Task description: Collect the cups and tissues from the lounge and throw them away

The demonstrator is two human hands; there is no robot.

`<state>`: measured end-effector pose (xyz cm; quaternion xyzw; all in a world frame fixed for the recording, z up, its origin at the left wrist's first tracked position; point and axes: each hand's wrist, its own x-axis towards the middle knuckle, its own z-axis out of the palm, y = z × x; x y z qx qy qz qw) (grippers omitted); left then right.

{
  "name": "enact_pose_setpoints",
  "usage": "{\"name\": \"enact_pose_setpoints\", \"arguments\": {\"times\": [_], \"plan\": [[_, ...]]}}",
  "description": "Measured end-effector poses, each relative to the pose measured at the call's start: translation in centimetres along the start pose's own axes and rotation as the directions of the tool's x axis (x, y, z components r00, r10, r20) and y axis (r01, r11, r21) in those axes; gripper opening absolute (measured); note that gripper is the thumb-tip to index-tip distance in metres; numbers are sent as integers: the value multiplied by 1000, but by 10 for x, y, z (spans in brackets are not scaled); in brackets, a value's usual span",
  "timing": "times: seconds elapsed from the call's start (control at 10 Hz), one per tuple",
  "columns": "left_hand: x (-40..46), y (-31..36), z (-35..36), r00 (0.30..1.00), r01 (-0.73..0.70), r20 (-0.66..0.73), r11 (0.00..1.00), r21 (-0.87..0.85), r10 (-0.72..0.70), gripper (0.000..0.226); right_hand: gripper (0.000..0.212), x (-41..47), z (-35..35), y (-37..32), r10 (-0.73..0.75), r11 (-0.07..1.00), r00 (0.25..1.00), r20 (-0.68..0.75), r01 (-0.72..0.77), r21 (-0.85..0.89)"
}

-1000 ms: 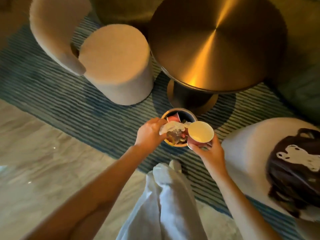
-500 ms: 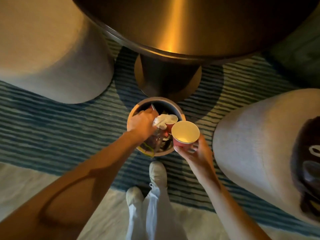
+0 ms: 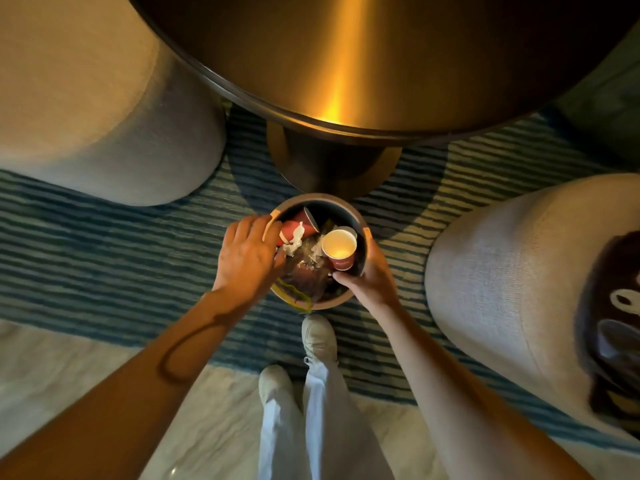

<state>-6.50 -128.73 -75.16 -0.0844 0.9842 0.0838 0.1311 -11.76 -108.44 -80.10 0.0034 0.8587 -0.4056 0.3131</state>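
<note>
Over the bin [image 3: 360,221] my right hand [image 3: 372,277] pinches a light, easily crushed paper cup [image 3: 339,249] low by its base, while my left hand [image 3: 247,256] presses soft tissues [image 3: 293,239] down, fingers loose.

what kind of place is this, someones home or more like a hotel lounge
Probably a lounge or lobby seating corner, though a home is possible: a round brass-toned table, upholstered stools around it on a blue striped rug, and a small bin holding red paper cups.

You see a dim, warm-lit scene; a bright orange glare streaks the round table [image 3: 346,64]. Away from the table, edges bend and soften.
</note>
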Motion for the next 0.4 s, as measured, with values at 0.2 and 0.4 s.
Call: {"name": "enact_pose_setpoints", "arguments": {"times": [0.2,0.4], "plan": [[-39,26,-61,997,52,52,995,82,-57,47,62,-60,-53,-45,-129,914,989,-68,92,-395],[-84,85,-165,989,-132,-50,988,74,136,44,46,-187,-120,-106,-272,897,906,-325,116,-427]]}}
